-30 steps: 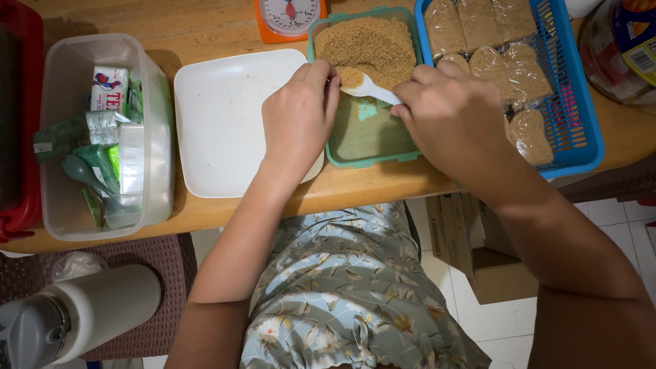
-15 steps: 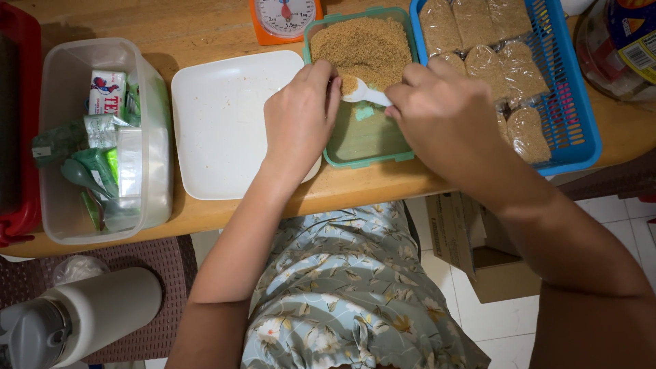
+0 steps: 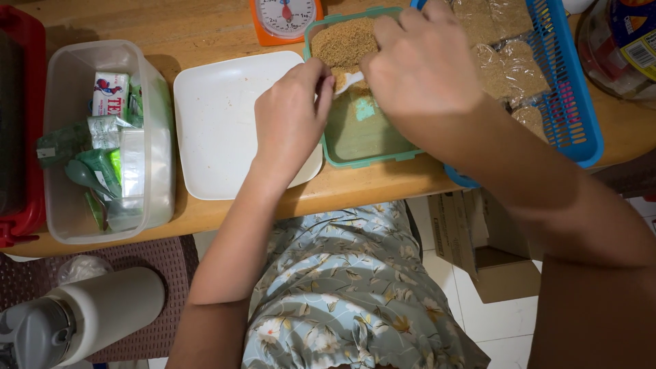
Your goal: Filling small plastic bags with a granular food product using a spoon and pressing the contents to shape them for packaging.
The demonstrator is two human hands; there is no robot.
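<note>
At the far left edge of the wooden counter (image 3: pixel 205 27) sits a red bin (image 3: pixel 20 123); just beside it stands a clear plastic tub (image 3: pixel 154 137) holding green and white packets (image 3: pixel 102 157); below the counter edge, on a dark mat, lies a white flask (image 3: pixel 102 314). Next comes a square white plate (image 3: pixel 219 123), bare but for a few specks; the left hand (image 3: pixel 290 119) rests over its right edge, fingers curled together and pinched at the rim of the green container (image 3: pixel 362 147), though what they pinch I cannot tell. The green container lies between the plate and the blue basket, with brown crumbs (image 3: pixel 345 41) heaped in its far half and its near half nearly bare; an orange scale (image 3: pixel 287 17) stands just behind it. The right hand (image 3: pixel 420 68) hovers over the crumbs, fingers closed on a white spoon (image 3: pixel 348 80) whose tip shows between the two hands. At the right, the blue basket (image 3: pixel 570 102) holds clear bags of crumbs (image 3: pixel 519 65); a jar (image 3: pixel 625 41) stands beyond it.
</note>
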